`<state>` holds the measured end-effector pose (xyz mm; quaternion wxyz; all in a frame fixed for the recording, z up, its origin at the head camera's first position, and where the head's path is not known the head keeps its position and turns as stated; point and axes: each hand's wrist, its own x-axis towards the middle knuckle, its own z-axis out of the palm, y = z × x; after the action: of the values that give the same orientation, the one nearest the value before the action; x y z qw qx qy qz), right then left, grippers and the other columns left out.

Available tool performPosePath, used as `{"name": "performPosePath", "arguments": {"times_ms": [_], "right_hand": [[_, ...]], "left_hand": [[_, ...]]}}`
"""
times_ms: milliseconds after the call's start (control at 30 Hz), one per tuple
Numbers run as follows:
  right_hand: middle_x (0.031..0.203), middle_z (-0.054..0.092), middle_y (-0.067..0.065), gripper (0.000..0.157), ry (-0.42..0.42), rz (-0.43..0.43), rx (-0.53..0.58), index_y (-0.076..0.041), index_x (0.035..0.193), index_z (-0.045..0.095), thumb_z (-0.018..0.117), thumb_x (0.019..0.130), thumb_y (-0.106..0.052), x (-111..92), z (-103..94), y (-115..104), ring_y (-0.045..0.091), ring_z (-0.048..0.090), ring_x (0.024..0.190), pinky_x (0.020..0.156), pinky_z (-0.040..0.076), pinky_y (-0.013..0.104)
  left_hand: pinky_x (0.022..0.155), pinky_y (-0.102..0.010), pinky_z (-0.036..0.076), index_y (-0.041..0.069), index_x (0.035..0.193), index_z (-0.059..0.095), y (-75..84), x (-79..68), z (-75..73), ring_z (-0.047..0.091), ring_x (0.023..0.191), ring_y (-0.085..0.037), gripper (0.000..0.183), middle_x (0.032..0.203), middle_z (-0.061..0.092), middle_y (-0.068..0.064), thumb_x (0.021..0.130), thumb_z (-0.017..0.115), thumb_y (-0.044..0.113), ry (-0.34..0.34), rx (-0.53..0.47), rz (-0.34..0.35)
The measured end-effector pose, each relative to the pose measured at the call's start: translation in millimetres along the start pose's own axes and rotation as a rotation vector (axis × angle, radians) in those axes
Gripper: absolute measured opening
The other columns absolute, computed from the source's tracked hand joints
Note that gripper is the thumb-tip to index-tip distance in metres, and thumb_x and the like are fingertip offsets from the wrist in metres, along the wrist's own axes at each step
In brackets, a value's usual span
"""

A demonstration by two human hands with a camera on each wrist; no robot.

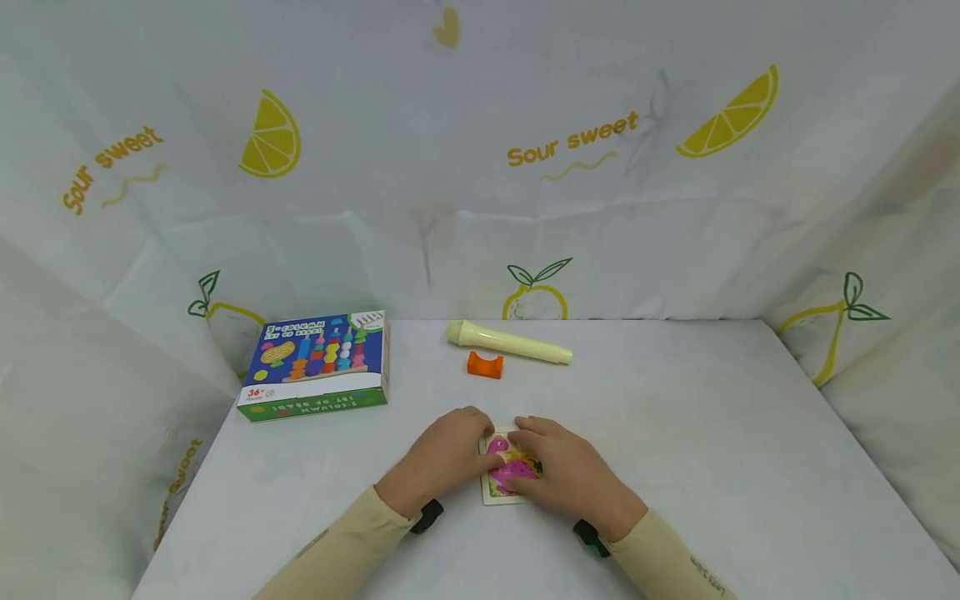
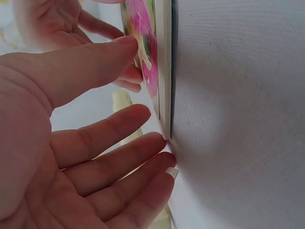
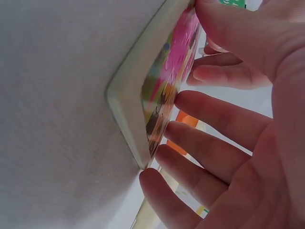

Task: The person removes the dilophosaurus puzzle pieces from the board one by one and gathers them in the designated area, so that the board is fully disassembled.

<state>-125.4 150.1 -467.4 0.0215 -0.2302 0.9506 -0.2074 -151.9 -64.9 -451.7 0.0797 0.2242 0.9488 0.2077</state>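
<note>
A small jigsaw board (image 1: 492, 501) with a pale border and a pink animal picture lies flat on the white table between both hands. My left hand (image 1: 448, 454) is at its left side, thumb over the picture and the other fingers spread by the far left corner. From the right, my right hand (image 1: 567, 468) covers part of the picture. Its thumb (image 3: 221, 24) touches the near part, while the loosely straight fingers (image 3: 209, 143) reach along the board's edge (image 3: 126, 129). The hands hide some of the picture.
Behind the hands lies an orange block (image 1: 485, 365) with a curved notch. A pale yellow toy microphone (image 1: 513, 342) is just beyond it. At the back left sits a bead set box (image 1: 315, 367). A printed white curtain (image 1: 420, 167) hangs along the table's back edge.
</note>
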Motion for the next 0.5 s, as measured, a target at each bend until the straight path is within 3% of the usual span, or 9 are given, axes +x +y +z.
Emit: {"name": "performPosePath", "arguments": {"times_ms": [200,500], "right_hand": [[0.151,0.066,0.007,0.056,-0.04,0.057,0.036,-0.012,0.131,0.077,0.09,0.088,-0.045,2.5,0.6,-1.3,0.03,0.06,0.144,0.114,0.053,0.053],[0.152,0.066,0.007,0.057,-0.059,0.073,0.05,-0.01,0.133,0.076,0.091,0.087,-0.041,4.7,-2.0,-0.2,0.031,0.059,0.145,0.116,0.052,0.054]], "left_hand": [[0.084,-0.03,0.059,0.008,0.106,0.078,0.5,3.0,1.1,0.061,0.088,-0.012,0.034,0.101,0.073,-0.001,0.09,0.09,0.035,0.001,0.035,0.013],[0.09,-0.032,0.06,0.008,0.109,0.079,-0.8,6.7,2.7,0.065,0.096,-0.016,0.039,0.109,0.074,-0.003,0.09,0.089,0.04,-0.018,0.051,-0.001]]}}
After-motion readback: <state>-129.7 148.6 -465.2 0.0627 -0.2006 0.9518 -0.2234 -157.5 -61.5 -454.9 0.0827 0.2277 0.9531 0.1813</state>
